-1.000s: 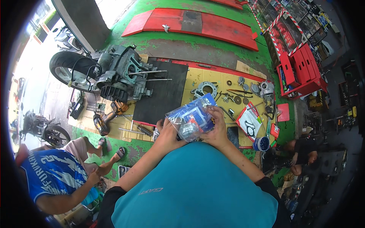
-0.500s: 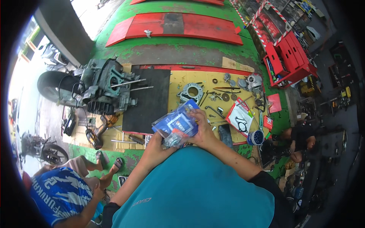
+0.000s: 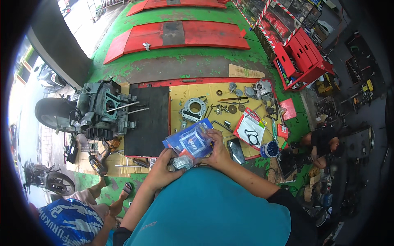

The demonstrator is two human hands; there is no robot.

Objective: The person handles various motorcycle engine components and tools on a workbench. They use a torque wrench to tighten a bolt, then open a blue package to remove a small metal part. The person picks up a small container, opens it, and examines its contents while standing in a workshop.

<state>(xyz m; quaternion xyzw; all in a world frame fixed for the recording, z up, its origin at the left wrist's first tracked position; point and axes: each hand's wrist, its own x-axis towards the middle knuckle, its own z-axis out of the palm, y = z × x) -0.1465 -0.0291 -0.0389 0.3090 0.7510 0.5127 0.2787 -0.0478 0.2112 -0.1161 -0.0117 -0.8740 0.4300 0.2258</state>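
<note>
Close to my body, both hands hold a clear plastic bag (image 3: pixel 189 141) with a blue printed card and a metal part in its lower end. My left hand (image 3: pixel 165 169) grips the bag's lower left, where the wrapped metal part (image 3: pixel 182 162) bulges. At the right edge, my right hand (image 3: pixel 217 148) pinches the bag between thumb and fingers. Beyond the bag, an engine cylinder block (image 3: pixel 193 109) lies on the cardboard (image 3: pixel 176 94). To its right are loose bolts and gears, and a gasket (image 3: pixel 251 137) on its white and red package.
An engine with a wheel (image 3: pixel 100 108) stands at the left beside a black mat (image 3: pixel 147 123). A cordless impact driver (image 3: pixel 98 162) lies nearer. At right are a blue tub (image 3: pixel 269 149) and a red tool cart (image 3: pixel 301 57). Other people sit at lower left and right.
The view has shifted, so the bench appears lower and further left. The bag has tilted a little, and my left fingers have shifted around its lower end. Both hands keep hold.
</note>
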